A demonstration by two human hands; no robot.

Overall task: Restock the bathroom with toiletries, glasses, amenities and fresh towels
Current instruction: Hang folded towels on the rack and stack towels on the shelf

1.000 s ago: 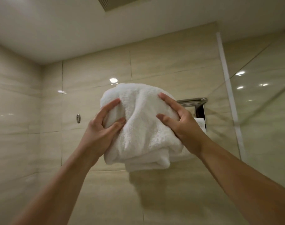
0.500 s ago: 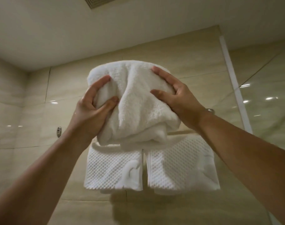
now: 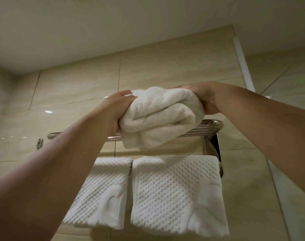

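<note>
White, plush folded bath towel (image 3: 158, 117) is clasped at each end by the left hand (image 3: 117, 110) and right hand (image 3: 205, 98), steadying it above the chrome wall rack (image 3: 209, 127) for shelving.

Folded white bath towel (image 3: 158, 117): being gripped at its ends by left hand (image 3: 116, 110) and right hand (image 3: 203, 97), sitting at the chrome towel rack (image 3: 207, 128). Two waffle-textured towels (image 3: 177, 193) hanging beneath, side by side, against the beige tiled wall (image 3: 165, 70).
</note>
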